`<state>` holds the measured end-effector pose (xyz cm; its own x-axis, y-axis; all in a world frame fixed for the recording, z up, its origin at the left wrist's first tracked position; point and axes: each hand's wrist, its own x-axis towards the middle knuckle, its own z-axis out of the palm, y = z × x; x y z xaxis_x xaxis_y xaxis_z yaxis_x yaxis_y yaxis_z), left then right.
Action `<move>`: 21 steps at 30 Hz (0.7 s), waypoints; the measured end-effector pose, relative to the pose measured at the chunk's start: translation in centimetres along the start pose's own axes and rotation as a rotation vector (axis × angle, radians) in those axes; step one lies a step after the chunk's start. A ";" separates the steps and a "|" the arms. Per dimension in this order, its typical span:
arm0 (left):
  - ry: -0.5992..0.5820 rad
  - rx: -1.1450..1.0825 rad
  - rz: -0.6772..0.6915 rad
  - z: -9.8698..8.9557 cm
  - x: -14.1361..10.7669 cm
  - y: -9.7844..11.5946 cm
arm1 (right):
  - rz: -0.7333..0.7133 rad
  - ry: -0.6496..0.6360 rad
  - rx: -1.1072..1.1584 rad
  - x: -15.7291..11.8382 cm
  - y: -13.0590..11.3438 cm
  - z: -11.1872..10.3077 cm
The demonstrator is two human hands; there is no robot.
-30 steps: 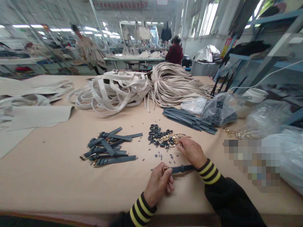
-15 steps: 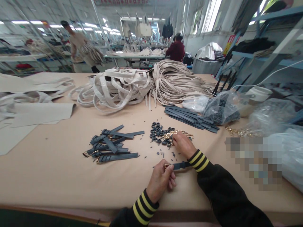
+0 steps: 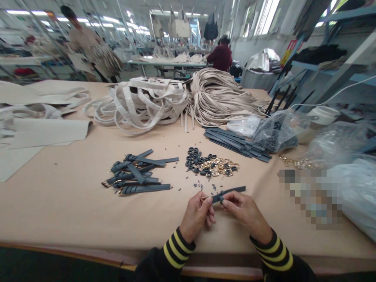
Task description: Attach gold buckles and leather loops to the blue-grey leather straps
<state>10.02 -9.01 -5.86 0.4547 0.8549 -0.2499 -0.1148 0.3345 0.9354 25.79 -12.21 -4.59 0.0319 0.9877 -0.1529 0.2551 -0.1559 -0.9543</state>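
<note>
Together over the near side of the table (image 3: 117, 223), the left hand (image 3: 197, 216) pinches the buckle end of a dark strap (image 3: 232, 190) while the right hand (image 3: 246, 213) grips its loop; the strap lies nearer than the mixed pile of loops and gold buckles (image 3: 210, 162).

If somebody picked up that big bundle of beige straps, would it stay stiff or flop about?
Probably floppy: the straps in the bundle bend in loose curves. It looks gathered near its left end, so lifted there, the spread-out right side would likely droop and splay. The few loose ends sticking out in front might trail.
</note>
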 end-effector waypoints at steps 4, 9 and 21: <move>0.000 -0.014 0.000 0.0 -0.1 0.1 | 0.024 0.034 0.080 0.2 -0.2 0.2; 0.014 -0.021 0.000 0.0 -0.1 0.2 | 0.030 0.062 0.081 0.0 -0.4 0.2; -0.030 0.007 0.000 -0.2 -0.2 0.1 | -0.006 0.028 -0.065 0.2 -0.7 0.4</move>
<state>9.80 -9.07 -5.80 0.4809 0.8427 -0.2422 -0.1084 0.3313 0.9373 25.19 -11.93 -4.03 0.0572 0.9886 -0.1392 0.3178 -0.1502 -0.9362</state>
